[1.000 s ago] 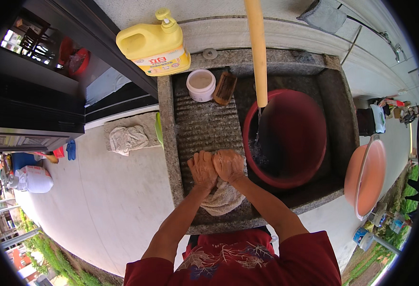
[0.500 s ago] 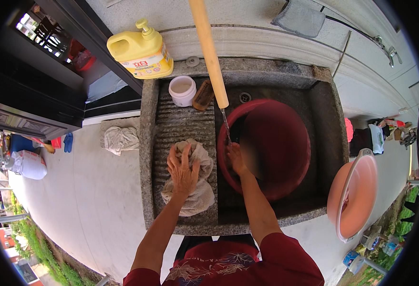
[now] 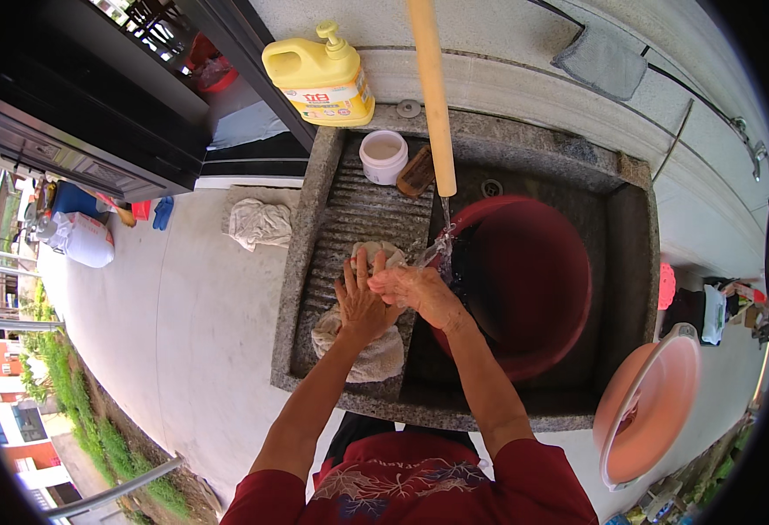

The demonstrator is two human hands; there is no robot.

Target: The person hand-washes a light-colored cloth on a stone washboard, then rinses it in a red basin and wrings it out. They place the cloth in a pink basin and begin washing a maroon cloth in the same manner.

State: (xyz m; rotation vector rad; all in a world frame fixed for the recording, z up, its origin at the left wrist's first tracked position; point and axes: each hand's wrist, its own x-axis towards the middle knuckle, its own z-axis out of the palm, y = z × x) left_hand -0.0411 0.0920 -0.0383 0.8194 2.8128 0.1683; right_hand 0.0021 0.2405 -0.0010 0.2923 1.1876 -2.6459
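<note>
Your L hand (image 3: 362,304), palm down w/ fingers spread, rests on the bunched lt.-colored cloth (image 3: 375,360); one fold shows beyond the fingertips, the larger part nr. your wrist, on your body's side. Your R hand (image 3: 423,296), open w/ fingers extended, crosses toward the L fingers, above the cloth's R edge; contact btwn. hands can't be told. Cloth lies on the ribbed washboard (image 3: 374,210), L side of the stone sink (image 3: 290,337). To its R, the red basin (image 3: 537,289) sits under the tan pipe (image 3: 433,105); water (image 3: 445,219) runs from the pipe's end, splashing just beside your R hand.
</note>
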